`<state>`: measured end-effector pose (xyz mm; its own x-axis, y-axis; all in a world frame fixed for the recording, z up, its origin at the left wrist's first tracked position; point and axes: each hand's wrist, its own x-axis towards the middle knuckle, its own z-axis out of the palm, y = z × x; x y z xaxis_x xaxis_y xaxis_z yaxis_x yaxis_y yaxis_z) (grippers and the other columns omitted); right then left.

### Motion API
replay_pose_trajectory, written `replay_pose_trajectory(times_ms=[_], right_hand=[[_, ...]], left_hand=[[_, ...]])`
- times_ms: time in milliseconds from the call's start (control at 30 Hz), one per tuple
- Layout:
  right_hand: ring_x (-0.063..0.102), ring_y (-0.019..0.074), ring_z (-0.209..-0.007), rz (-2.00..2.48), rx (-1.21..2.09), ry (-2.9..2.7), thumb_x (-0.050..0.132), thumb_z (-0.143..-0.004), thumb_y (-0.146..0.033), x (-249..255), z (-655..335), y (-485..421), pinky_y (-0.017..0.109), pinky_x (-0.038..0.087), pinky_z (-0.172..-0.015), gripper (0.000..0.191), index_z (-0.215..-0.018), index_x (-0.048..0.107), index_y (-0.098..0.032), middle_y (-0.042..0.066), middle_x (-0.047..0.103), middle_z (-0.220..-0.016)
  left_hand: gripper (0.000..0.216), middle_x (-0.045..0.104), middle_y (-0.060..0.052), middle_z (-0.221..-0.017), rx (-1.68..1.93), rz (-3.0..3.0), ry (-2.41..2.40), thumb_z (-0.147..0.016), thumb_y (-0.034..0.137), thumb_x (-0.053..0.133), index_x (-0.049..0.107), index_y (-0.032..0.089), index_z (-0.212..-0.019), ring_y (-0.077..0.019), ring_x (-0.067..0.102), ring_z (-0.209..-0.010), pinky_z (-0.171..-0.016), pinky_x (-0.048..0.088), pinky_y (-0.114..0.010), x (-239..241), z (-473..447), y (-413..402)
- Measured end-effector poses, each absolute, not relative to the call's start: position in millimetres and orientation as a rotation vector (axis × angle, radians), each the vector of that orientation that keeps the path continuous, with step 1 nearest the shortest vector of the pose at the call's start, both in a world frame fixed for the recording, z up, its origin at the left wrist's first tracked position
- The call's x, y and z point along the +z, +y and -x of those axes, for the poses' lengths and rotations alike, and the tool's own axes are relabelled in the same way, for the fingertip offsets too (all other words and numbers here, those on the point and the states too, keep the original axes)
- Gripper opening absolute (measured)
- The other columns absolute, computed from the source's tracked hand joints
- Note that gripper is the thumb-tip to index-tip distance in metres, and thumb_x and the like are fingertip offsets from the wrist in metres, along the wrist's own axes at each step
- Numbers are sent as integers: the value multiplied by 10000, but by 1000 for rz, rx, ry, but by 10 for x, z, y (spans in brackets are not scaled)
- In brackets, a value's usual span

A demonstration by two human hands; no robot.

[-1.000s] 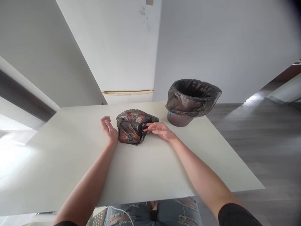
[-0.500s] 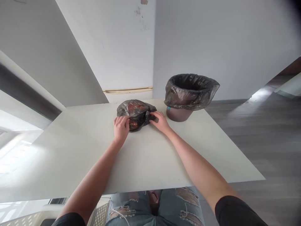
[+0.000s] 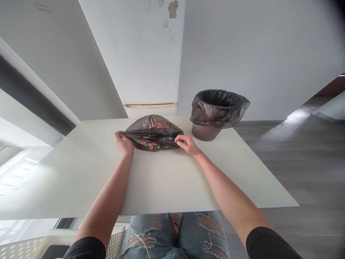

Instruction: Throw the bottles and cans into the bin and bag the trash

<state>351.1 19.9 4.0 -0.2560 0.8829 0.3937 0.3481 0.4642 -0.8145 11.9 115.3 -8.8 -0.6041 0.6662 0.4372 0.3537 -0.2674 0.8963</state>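
A thin, see-through black garbage bag point(image 3: 155, 124) lies on the white table, its mouth drawn into a long slit between my hands. Reddish and orange printed wrappers or packages show through the plastic; their exact kind is hard to make out. My left hand point(image 3: 124, 144) pinches the left corner of the bag's opening. At the right end, my right hand point(image 3: 188, 144) grips the rim with thumb and fingers closed. Just beyond it stands a brown trash can point(image 3: 206, 132), lined with another black bag point(image 3: 221, 117) folded over its rim.
The white table point(image 3: 161, 187) reaches back to a white panel and grey wall point(image 3: 256, 54). Under its front edge at left sits a cream perforated basket point(image 3: 24, 248). My legs in ripped jeans are below the edge; grey wood floor point(image 3: 269, 144) lies to the right.
My hands have moved apart, the left one further left, stretching the bag's bunched mouth into a wide slit. The view has tilted slightly.
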Motion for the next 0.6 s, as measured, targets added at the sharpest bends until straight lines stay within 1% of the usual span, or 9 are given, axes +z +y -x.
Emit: replay_pose_trajectory(times_ms=[67,133,200,233,300,367,400,500,600], right_hand=[[606,202,-725,999,750,-2047,529,-1005,-482,61,-3489,186,345,495,-796,360,-870,754,-237,11,694,-757],[655,216,-784,991,659,-2156,505,-1028,-439,62,-3448,190,351,504,-822,371,-882,785,-244,33,752,-845],[702,235,-870,1056,542,-2131,508,-1028,-375,42,-3408,207,360,512,-849,329,-985,812,-256,56,795,-973],[714,240,-887,1116,492,-2103,530,-1017,-343,27,-3395,217,360,514,-850,300,-1071,814,-263,60,803,-999],[714,230,-830,1254,416,-2071,603,-979,-291,1,-3389,232,342,507,-805,329,-1261,772,-269,48,801,-933],[677,203,-727,1360,363,-2092,692,-935,-273,-6,-3401,237,309,477,-731,471,-1406,695,-265,9,759,-797],[654,189,-690,1390,342,-2107,727,-921,-280,0,-3409,236,297,457,-702,531,-1448,664,-265,-10,731,-749],[630,178,-683,1451,248,-2095,769,-916,-322,45,-3424,221,292,427,-669,580,-1480,637,-282,-18,704,-748],[656,206,-763,1530,136,-2046,809,-887,-337,88,-3431,211,315,429,-656,526,-1398,694,-287,42,746,-956]], left_hand=[[135,559,-51,-1000,1931,-1161,1741,-1023,292,438,552,220,-1008,-218,534,-976,-984,434,-365,-114,-50,1205],[186,578,-53,-1007,1927,-1196,1709,-1046,339,422,561,216,-1030,-214,547,-979,-969,440,-349,-114,-54,1192],[270,616,-65,-1076,1911,-1360,1602,-1076,399,386,589,222,-1093,-216,568,-1040,-986,438,-336,-104,-125,1137],[291,631,-65,-1107,1876,-1467,1540,-1078,430,396,601,230,-1131,-219,578,-1068,-992,438,-331,-104,-172,1109],[271,652,-55,-1113,1751,-1629,1461,-1030,470,520,617,245,-1148,-224,596,-1074,-987,443,-324,-124,-256,1083],[239,662,-38,-1028,1622,-1629,1475,-941,454,653,630,245,-1054,-224,608,-1005,-939,454,-319,-178,-296,1118],[224,659,-30,-971,1581,-1593,1491,-916,446,671,626,242,-998,-220,607,-957,-902,459,-316,-214,-295,1155],[240,616,-9,-835,1563,-1460,1530,-947,477,583,587,239,-917,-197,581,-825,-788,456,-300,-328,-235,1291],[266,588,1,-839,1625,-1361,1599,-966,501,545,556,238,-934,-177,554,-808,-771,443,-287,-404,-140,1389]])
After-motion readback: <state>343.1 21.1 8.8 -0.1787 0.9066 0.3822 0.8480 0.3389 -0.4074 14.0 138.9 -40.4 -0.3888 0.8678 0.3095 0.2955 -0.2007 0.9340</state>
